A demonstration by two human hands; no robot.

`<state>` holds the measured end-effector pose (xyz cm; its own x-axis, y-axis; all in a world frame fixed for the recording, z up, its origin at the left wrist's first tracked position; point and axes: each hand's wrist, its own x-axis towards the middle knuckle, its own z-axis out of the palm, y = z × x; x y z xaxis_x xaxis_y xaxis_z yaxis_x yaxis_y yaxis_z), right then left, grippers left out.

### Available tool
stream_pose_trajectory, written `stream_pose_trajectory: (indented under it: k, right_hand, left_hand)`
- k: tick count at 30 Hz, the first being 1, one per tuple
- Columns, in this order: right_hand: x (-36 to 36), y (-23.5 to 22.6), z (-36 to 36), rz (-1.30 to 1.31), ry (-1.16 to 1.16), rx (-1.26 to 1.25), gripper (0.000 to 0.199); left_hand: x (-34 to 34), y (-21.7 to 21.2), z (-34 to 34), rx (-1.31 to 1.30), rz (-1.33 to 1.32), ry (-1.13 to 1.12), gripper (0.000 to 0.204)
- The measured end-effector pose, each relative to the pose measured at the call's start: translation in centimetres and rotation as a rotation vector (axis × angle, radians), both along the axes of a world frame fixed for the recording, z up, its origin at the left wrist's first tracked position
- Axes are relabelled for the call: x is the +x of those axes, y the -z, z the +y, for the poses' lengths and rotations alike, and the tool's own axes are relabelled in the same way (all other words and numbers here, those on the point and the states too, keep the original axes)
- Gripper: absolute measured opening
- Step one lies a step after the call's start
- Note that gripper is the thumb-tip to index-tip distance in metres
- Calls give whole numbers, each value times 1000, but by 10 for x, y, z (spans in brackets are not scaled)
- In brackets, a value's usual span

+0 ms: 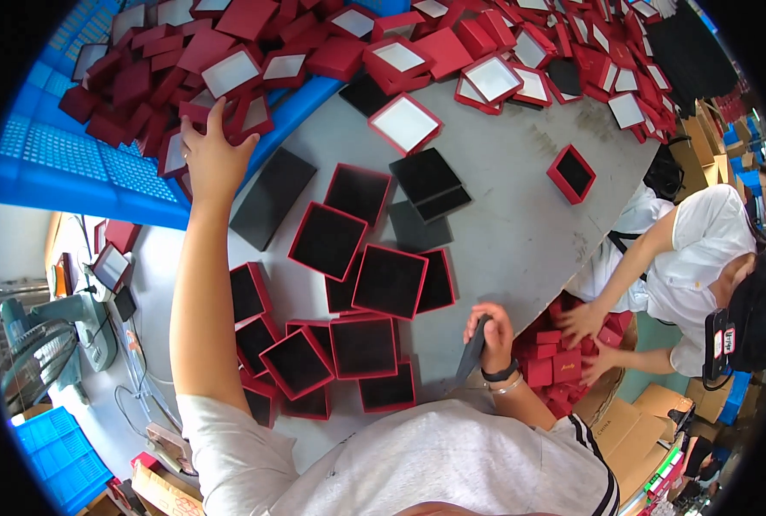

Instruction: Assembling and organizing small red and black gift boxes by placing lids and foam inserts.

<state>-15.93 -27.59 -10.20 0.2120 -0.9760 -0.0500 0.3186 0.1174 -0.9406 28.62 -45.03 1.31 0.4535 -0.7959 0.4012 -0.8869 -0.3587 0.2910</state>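
Observation:
My left hand [215, 159] reaches to the near edge of the blue crate [90, 193], its fingers spread over red boxes [200, 107]. The fingertips touch or nearly touch these boxes; no firm grip shows. My right hand [496, 334] is closed on a thin black pad [471, 354], held tilted above the table's near edge. Between my arms lie several red-rimmed boxes with black inside [364, 347], some overlapping. Beyond them are loose black pads [426, 176] and a long black panel [273, 198] beside the crate.
A large heap of red boxes and lids [486, 52] covers the table's far side. One small red box [571, 175] stands alone at right. A co-worker's hands [585, 322] handle small red boxes in a carton [611, 378]. Cables and a grey-green device [82, 331] are at left.

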Motion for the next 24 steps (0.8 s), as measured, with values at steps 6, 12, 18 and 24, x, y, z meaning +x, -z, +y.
stream_pose_trajectory:
  k: [6,12,18,24]
  right_hand:
    - [-5,4,1,186,-44,-68,30]
    - [-3,1,2,418,-25,-152,19]
    - [2,-17,-1,496,-13,-244,17]
    - [0,11,-8,311,30,-170,23]
  left_hand:
    - [24,7,-41,-21,-326,-82,74]
    - [55,26,-44,97,-626,-88,26]
    - [44,-14,10,-180,-677,66,19]
    - [-72,-59,154,-252,-308,387,17]
